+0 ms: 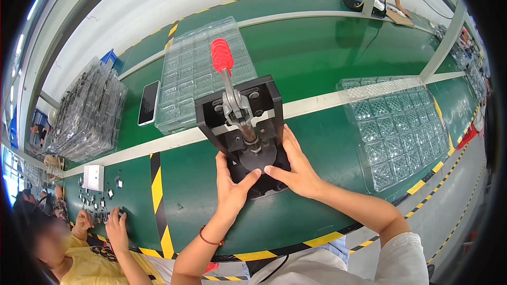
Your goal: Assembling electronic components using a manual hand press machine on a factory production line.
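A black toggle clamp press (272, 103) stands on the green bench straight in front of me. Its red ribbed handle (222, 55) points up and away, above a metal linkage and plunger. Under the plunger is a dark round pressing pad (257, 157). My left hand (232, 187) wraps round the near left side of the press base, and my right hand (300, 171) does the same on the right. Both thumbs come together at the pad's front edge. Whether a small part lies beneath the thumbs is hidden.
Clear plastic blister trays (398, 132) lie at right and behind the press, with a tall tray stack (92, 111) at far left. A phone (149, 103) lies near the back trays. At lower left, a co-worker's hands (117, 229) are among small parts beside a white box (94, 178).
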The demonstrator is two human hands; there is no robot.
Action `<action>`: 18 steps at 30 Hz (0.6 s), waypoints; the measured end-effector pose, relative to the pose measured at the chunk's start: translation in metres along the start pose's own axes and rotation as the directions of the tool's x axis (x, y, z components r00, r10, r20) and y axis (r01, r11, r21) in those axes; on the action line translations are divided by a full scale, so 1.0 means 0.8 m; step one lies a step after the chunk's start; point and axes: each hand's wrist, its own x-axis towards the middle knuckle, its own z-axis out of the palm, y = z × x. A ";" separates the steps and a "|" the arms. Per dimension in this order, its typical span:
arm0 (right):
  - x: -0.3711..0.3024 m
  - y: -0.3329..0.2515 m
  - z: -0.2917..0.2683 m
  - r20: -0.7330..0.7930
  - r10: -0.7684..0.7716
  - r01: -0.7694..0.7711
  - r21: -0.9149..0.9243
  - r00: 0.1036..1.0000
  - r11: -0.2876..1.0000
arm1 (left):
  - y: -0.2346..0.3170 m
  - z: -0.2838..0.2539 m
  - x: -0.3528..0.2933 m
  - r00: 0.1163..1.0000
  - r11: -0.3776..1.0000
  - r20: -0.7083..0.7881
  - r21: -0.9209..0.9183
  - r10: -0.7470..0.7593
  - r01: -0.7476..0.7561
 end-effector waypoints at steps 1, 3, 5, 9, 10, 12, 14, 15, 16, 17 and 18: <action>0.001 -0.001 0.000 0.007 0.013 -0.013 0.009 1.000 1.000 | 0.002 0.001 0.000 1.000 1.000 -0.002 -0.005 -0.010 0.010; 0.001 -0.002 0.000 0.009 0.017 -0.017 0.009 1.000 1.000 | 0.003 0.001 0.000 1.000 1.000 -0.006 -0.012 -0.021 0.021; 0.002 -0.001 -0.001 0.011 0.023 -0.023 0.009 1.000 1.000 | 0.002 0.000 0.000 1.000 1.000 0.001 -0.010 -0.008 0.008; 0.001 0.004 0.000 0.002 -0.043 0.043 -0.063 0.999 0.997 | 0.002 0.003 -0.001 1.000 0.999 0.004 -0.027 -0.017 0.017; 0.001 0.004 0.001 -0.006 -0.048 0.047 -0.068 0.999 0.997 | 0.001 0.003 -0.001 1.000 0.999 0.000 -0.053 -0.009 0.009; 0.001 0.006 0.003 -0.010 -0.056 0.055 -0.077 0.998 0.995 | -0.002 0.002 -0.001 1.000 0.997 -0.004 -0.078 -0.003 0.003; 0.000 0.006 0.003 -0.014 -0.059 0.058 -0.087 0.998 0.995 | -0.004 0.001 -0.001 1.000 0.999 -0.003 -0.046 0.003 -0.003; 0.001 0.005 0.002 -0.021 -0.058 0.056 -0.091 0.998 0.994 | -0.004 0.001 -0.001 1.000 0.999 -0.002 -0.046 -0.002 0.001; 0.001 0.005 0.001 -0.028 -0.059 0.056 -0.096 0.998 0.994 | -0.004 0.002 0.000 1.000 0.999 -0.001 -0.049 0.013 -0.013; 0.001 0.005 0.001 -0.029 -0.057 0.054 -0.095 0.998 0.994 | -0.004 0.002 0.000 1.000 0.998 0.000 -0.053 0.027 -0.027; 0.001 0.006 0.001 -0.026 -0.056 0.054 -0.080 0.998 0.995 | -0.004 0.002 0.000 1.000 0.998 0.002 -0.053 0.025 -0.025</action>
